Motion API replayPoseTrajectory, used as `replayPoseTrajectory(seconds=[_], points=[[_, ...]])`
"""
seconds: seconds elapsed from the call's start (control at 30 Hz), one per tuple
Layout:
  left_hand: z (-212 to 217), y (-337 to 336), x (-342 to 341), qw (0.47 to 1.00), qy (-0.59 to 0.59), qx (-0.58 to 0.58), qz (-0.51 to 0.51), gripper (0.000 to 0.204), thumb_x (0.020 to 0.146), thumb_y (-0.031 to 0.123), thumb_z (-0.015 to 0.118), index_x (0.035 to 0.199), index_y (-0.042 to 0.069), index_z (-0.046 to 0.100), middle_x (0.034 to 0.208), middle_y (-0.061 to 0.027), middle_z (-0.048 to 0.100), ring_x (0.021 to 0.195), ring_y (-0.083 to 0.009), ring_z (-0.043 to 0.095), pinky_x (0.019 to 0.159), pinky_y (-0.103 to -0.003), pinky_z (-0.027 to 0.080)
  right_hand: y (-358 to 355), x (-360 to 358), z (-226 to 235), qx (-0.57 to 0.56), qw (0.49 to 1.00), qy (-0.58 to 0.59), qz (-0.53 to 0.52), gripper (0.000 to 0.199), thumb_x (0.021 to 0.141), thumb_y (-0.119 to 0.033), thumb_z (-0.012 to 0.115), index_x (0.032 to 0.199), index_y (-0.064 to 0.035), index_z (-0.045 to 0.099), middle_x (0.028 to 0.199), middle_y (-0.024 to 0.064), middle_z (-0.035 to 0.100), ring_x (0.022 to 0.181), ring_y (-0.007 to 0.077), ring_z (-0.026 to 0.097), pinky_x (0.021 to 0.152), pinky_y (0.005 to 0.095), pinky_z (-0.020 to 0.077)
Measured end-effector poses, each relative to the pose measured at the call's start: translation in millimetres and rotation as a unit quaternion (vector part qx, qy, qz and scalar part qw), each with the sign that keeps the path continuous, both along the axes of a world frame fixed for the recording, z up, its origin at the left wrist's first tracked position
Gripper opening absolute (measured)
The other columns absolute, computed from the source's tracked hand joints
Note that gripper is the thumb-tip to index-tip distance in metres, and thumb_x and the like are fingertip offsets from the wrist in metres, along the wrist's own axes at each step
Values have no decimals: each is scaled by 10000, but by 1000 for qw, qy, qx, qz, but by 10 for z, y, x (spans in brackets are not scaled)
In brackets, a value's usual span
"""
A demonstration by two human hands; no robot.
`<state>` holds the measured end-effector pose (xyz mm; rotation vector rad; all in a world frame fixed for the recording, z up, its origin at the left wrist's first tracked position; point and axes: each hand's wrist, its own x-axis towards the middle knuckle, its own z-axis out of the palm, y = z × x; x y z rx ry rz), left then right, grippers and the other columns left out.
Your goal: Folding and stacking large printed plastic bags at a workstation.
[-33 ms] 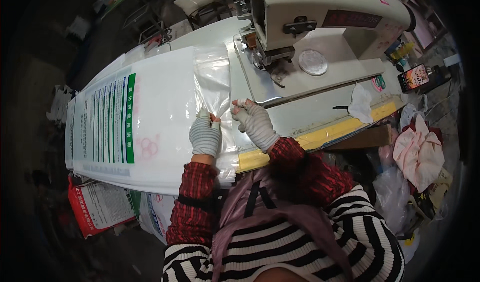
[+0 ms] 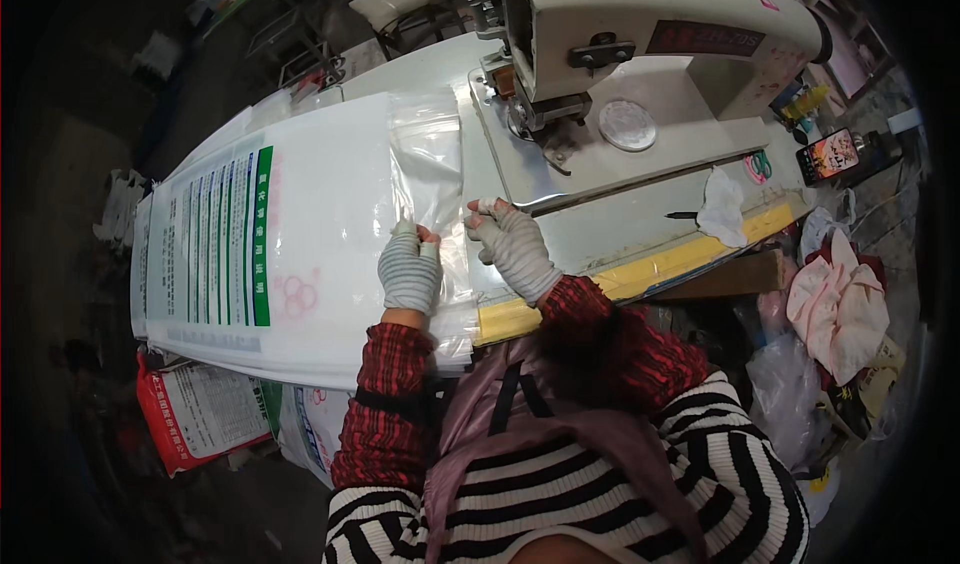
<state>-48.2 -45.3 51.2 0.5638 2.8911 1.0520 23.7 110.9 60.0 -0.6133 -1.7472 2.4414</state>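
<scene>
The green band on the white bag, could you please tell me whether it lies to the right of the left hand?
No, the green band lies to the left of the left hand.

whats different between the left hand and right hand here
The left hand is over the clear end of the white bags, while the right hand is just beyond their edge, over the table. The left hand points almost straight away from the body; the right hand slants toward the left.

Both wear pale striped gloves and have red and black sleeves behind them.
</scene>
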Motion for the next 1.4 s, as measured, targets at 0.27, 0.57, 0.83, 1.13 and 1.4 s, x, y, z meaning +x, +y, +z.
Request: replayPoseTrajectory(seconds=[0.27, 0.57, 0.83, 1.13, 1.4], points=[[-24, 16, -5, 965, -81, 250, 18, 149, 890, 129, 550, 843, -7, 588, 707, -66, 576, 655, -171, 508, 638, -310, 431, 8, -307, -231, 173, 981, 83, 43, 209, 862, -197, 605, 952, -12, 646, 759, 20, 628, 722, 103, 578, 600, 240, 459], [-6, -73, -104, 977, 53, 140, 149, 273, 940, 208, 451, 737, 28, 490, 715, -49, 537, 659, -191, 469, 657, -314, 448, -240, -404, 63, 343, 938, 9, 56, 432, 792, -387, 598, 903, 28, 641, 881, 237, 637, 867, 386, 612, 809, 450, 464], [-185, -1543, -1080, 885, -273, 322, 197, 385, 992, 258, 338, 1082, -50, 550, 984, -98, 608, 878, -250, 560, 753, -308, 462, 49, 29, 120, 391, 916, -20, 88, 383, 815, -348, 579, 922, 13, 643, 944, 206, 642, 923, 371, 604, 824, 439, 461], [1100, -812, 470, 952, -95, 262, 129, 214, 927, 186, 529, 992, -18, 538, 845, -47, 523, 781, -180, 496, 740, -263, 419, -719, 706, 552, 617, 714, 330, -3, 182, 793, -172, 495, 872, -36, 585, 899, 150, 578, 876, 305, 578, 724, 395, 467], [1184, -1518, 1374, 968, -78, 229, 72, 327, 876, 179, 582, 1077, -63, 492, 931, -125, 552, 795, -215, 533, 705, -301, 462, -1300, -41, -447, -226, 815, 399, 354, 319, 873, -245, 447, 1098, -41, 543, 1041, 115, 581, 956, 230, 568, 921, 354, 434]])
